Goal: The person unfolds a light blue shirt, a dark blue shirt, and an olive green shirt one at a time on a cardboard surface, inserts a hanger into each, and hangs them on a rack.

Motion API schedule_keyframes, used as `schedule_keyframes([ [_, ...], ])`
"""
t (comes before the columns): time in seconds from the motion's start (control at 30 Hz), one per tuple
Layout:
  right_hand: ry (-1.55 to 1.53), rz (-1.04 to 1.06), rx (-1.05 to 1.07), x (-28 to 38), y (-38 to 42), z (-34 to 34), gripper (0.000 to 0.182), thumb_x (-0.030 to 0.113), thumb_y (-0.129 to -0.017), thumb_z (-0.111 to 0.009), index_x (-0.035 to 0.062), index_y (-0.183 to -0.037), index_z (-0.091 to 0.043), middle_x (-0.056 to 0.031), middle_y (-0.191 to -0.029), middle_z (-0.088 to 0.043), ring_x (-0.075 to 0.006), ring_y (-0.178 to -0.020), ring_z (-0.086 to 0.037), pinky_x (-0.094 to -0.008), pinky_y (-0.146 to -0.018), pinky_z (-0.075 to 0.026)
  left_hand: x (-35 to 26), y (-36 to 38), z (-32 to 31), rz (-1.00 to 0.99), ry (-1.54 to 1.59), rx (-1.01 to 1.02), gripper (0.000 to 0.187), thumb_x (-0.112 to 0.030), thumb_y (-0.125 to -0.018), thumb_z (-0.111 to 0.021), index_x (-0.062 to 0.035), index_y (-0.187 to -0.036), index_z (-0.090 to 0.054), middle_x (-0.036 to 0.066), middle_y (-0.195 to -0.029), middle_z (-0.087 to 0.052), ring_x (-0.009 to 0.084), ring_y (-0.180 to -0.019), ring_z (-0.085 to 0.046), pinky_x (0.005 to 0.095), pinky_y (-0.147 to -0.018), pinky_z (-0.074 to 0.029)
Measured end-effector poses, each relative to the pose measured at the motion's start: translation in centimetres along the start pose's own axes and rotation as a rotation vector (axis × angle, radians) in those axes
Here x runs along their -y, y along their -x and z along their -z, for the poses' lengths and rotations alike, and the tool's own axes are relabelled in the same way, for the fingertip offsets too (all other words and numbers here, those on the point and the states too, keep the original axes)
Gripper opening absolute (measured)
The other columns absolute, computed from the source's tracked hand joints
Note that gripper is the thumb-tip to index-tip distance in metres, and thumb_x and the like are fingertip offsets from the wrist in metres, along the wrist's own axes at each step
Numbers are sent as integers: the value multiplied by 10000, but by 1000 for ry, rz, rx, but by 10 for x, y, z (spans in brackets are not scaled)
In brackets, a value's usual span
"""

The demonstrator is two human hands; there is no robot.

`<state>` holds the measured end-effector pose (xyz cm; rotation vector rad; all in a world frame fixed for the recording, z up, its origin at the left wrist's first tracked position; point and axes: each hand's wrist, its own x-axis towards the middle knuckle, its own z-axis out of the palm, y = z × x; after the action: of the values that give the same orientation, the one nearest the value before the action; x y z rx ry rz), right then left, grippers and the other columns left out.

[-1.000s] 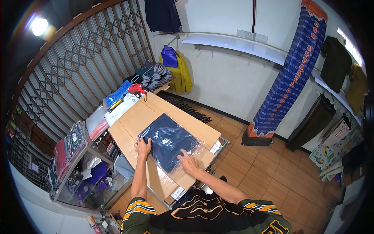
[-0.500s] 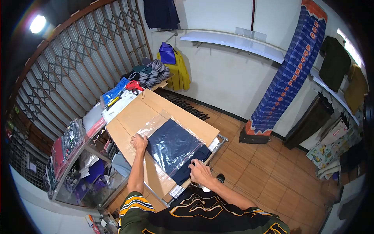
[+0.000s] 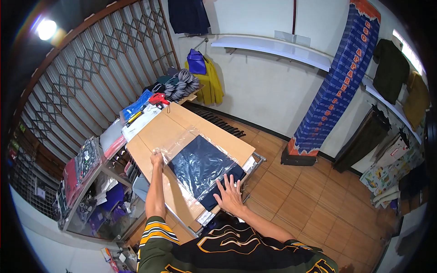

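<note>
Folded navy garment (image 3: 200, 166) lying on wooden table (image 3: 159, 132), mostly inside clear plastic bag (image 3: 182, 143), near end sticking out of bag mouth at table's front edge. Right hand (image 3: 230, 195) flat on that exposed end, fingers spread, palm down, gripping nothing. Left hand (image 3: 157, 158) at bag's left corner, fingers curled on the plastic edge; pinching or just pressing, cannot tell at this size. Bag's far flap empty and wrinkled past garment. Far end of table: red tagging gun (image 3: 158, 98), blue packet (image 3: 135, 108), white sheets (image 3: 139, 123), pile of grey knitwear (image 3: 180, 86). Yellow garment (image 3: 210, 84) hanging on wall behind. Tall blue printed box (image 3: 339, 82) leaning against wall on right. Glass display case (image 3: 86, 191) left of table, below metal folding grille (image 3: 91, 73).
</note>
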<state>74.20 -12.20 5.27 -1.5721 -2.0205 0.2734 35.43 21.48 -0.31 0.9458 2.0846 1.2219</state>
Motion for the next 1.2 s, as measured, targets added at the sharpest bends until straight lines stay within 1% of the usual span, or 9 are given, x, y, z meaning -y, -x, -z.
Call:
schedule_keyframes([
  [0.13,35,-17,17,-1,1,-6,731,433,-988,-598,45,-1575,-398,-354,-1646,-207,-571,-1519,-160,-756,-1175,-128,-28,-9,8,-274,180,43,501,-191,-944,-695,72,-1362,-612,178,-1174,-751,248,-1019,-731,356,-868,-564],
  [0.3,43,7,15,-4,0,-7,748,430,-981,-593,20,-1573,-391,-366,-1647,-195,-570,-1527,-137,-736,-1191,-105,-171,55,50,-489,421,99,205,-174,-1008,-642,24,-1059,-651,118,-1000,-736,174,-922,-716,293,-775,-563],
  [0.4,36,10,-10,-7,2,-9,750,425,-978,-597,10,-1569,-396,-363,-1643,-205,-566,-1527,-146,-736,-1191,-108,-244,84,72,-686,482,96,212,-191,-1045,-621,9,-974,-628,106,-1006,-729,150,-872,-712,284,-717,-559],
  [0.63,75,23,-81,-4,3,-11,716,410,-951,-622,15,-1527,-466,-347,-1620,-293,-544,-1517,-220,-718,-1193,-163,-344,187,155,-723,543,35,221,-199,-1072,-594,2,-1149,-647,99,-1077,-740,200,-930,-747,285,-721,-580],
  [0.8,76,-41,-7,-1,-1,-13,766,413,-953,-633,3,-1558,-403,-334,-1634,-275,-528,-1534,-186,-707,-1210,-117,-336,234,234,-828,548,45,213,-214,-1066,-623,-20,-1151,-644,98,-1098,-737,185,-941,-744,271,-729,-572],
  [1.0,-382,-237,-77,58,-29,12,890,451,-921,-728,-25,-1566,-340,-336,-1592,-349,-538,-1504,-257,-755,-1162,-186,-283,278,339,-898,470,42,204,-213,-1055,-646,-21,-1121,-650,83,-1062,-729,173,-917,-740,267,-743,-558],
  [1.07,-601,-149,-128,97,-48,14,926,403,-888,-793,-55,-1552,-339,-341,-1564,-396,-463,-1499,-341,-545,-1220,-284,-258,285,376,-921,414,63,209,-221,-1049,-657,-28,-1128,-650,72,-1057,-720,159,-920,-729,252,-759,-544],
  [1.13,-746,-59,-139,150,-63,12,920,370,-883,-809,-68,-1544,-343,-341,-1560,-409,-427,-1480,-396,-441,-1220,-315,-229,288,410,-914,400,111,182,-191,-1051,-648,-18,-1107,-648,76,-1037,-715,154,-901,-726,250,-754,-542],
  [1.2,-861,7,-82,211,-73,9,938,253,-865,-840,-33,-1574,-297,-324,-1538,-454,-387,-1464,-433,-446,-1212,-327,-199,286,448,-941,352,141,155,-161,-1061,-625,-11,-1099,-644,83,-1034,-717,153,-901,-726,251,-754,-545],
])
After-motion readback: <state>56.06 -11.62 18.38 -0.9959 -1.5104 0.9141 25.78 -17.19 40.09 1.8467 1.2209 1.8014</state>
